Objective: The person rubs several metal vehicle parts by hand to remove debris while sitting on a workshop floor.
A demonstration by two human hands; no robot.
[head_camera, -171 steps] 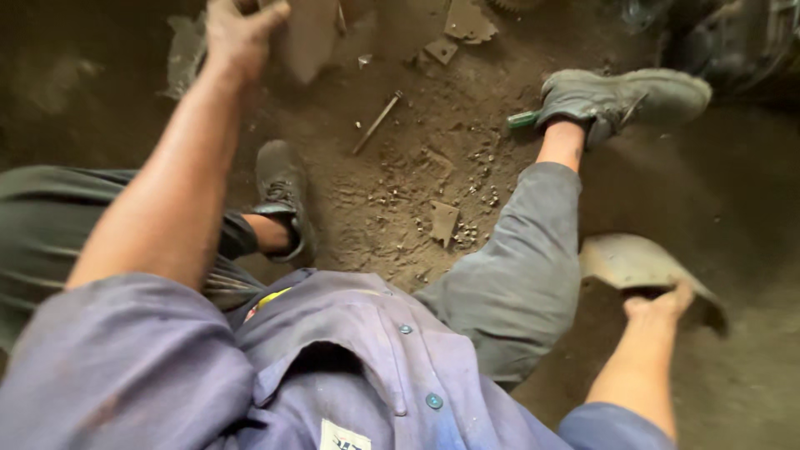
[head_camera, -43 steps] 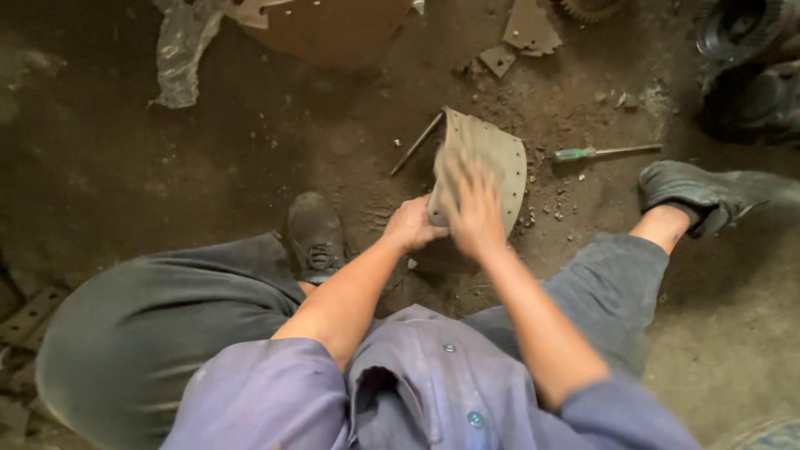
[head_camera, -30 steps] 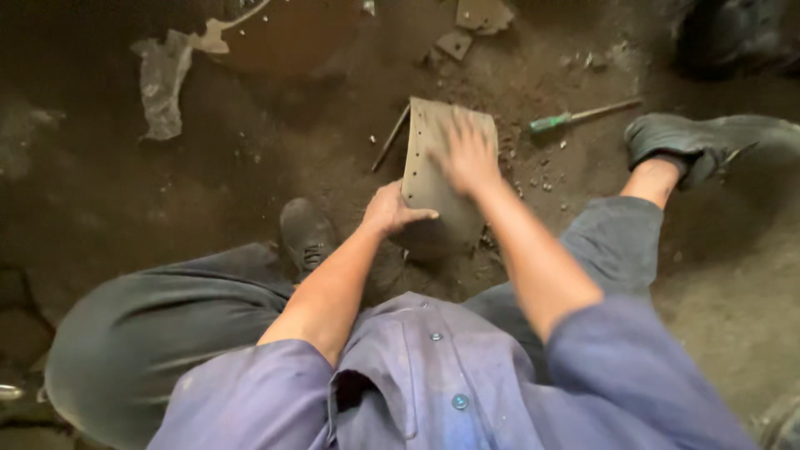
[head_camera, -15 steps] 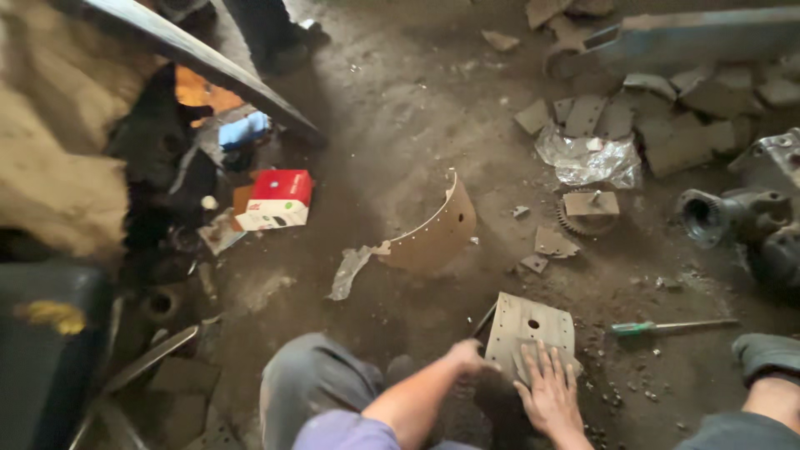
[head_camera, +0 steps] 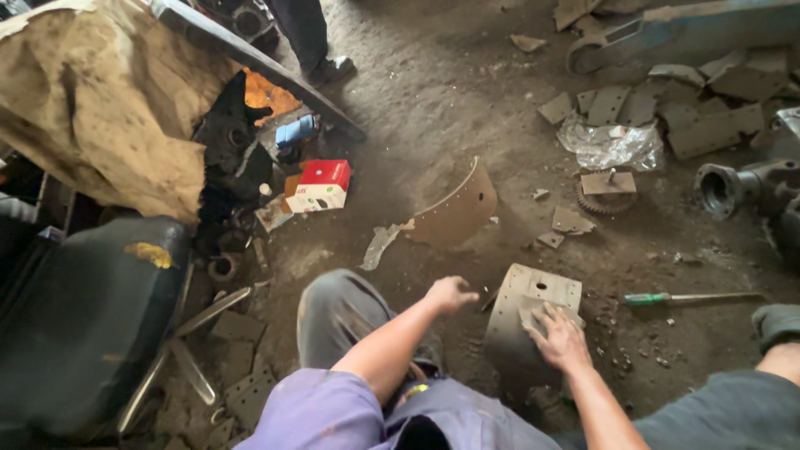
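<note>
On dirt floor, curved metal plate [head_camera: 533, 321] under right hand [head_camera: 560, 337], fingers spread flat; left hand [head_camera: 448, 293] fisted beside it.

one head view; looks steeply down, close over dirt floor [head_camera: 467, 92]
</note>
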